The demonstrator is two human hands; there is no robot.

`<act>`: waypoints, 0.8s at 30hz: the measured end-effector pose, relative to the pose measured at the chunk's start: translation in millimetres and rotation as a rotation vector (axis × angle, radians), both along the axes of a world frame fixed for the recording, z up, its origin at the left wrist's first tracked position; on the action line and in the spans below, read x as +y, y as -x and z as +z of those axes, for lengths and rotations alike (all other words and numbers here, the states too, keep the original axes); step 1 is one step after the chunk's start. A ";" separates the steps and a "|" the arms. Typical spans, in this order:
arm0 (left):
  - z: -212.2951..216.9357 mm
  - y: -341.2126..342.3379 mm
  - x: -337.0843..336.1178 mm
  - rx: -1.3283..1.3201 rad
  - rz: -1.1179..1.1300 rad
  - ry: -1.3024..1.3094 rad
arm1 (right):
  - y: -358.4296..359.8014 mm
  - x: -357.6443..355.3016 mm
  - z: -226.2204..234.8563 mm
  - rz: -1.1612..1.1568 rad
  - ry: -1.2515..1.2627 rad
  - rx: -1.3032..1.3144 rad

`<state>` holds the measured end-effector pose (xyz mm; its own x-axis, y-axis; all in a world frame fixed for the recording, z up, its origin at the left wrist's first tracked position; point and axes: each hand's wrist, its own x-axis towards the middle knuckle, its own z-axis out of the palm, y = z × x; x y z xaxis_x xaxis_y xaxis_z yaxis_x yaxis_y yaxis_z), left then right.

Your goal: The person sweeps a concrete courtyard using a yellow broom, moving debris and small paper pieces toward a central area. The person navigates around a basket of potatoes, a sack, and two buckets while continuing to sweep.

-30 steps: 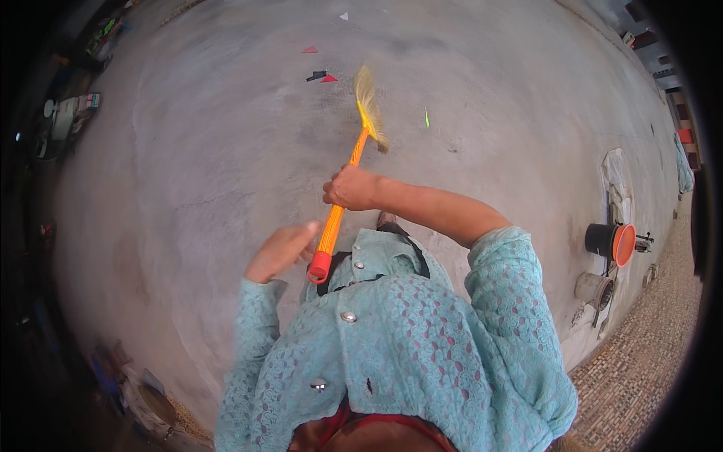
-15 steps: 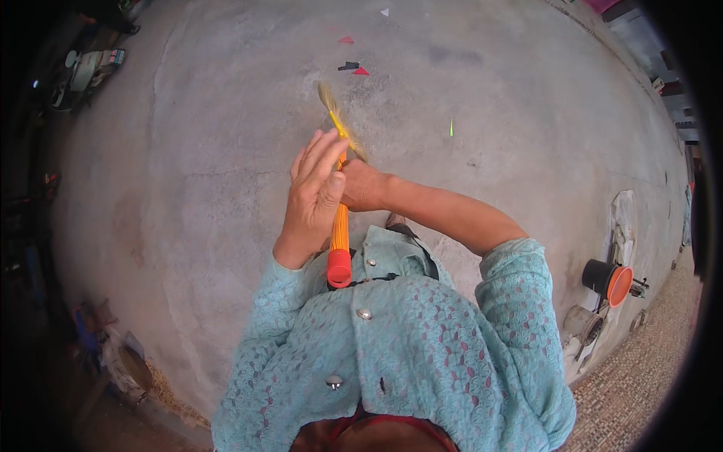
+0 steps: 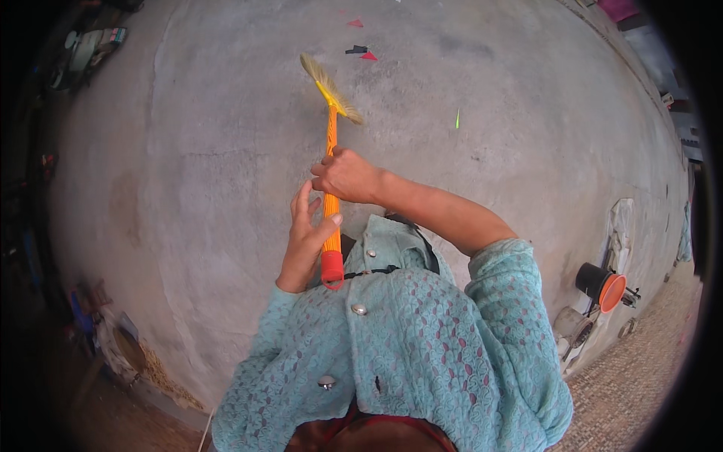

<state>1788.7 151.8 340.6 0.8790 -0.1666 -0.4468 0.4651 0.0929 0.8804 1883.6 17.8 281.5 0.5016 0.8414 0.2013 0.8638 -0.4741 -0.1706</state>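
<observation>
I hold a broom (image 3: 330, 143) with an orange ribbed handle, a red end cap and a small fan of straw bristles that reaches out over the grey concrete floor (image 3: 211, 151). My right hand (image 3: 346, 175) is closed around the middle of the handle. My left hand (image 3: 305, 239) rests against the lower handle just above the red cap, thumb on the handle and fingers spread apart. Both arms wear teal lace sleeves.
Small red and dark scraps (image 3: 360, 51) and a thin green sliver (image 3: 457, 119) lie on the floor beyond the bristles. A black bucket with an orange rim (image 3: 602, 285) lies at the right. Clutter lines the dark left edge (image 3: 90, 45).
The broom head has swung left and farther out. My left hand has slid down the handle from near my right hand to just above the red cap, and its fingers have opened.
</observation>
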 end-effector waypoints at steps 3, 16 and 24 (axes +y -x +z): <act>20.9 -2.1 2.5 0.224 0.019 0.196 | -0.8 9.0 0.1 -0.041 -0.030 -0.025; 10.9 19.1 6.4 0.168 0.114 0.298 | 34.5 29.9 -31.2 -0.838 -1.358 1.936; 2.1 1.9 -6.8 0.162 0.081 0.192 | 44.0 44.3 -94.7 -0.664 -1.463 2.476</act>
<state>1786.8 145.1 342.7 0.8127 -0.1934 -0.5496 0.5825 0.2937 0.7579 1839.6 62.0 186.7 0.4681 0.6453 -0.6037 -0.8279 0.5591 -0.0444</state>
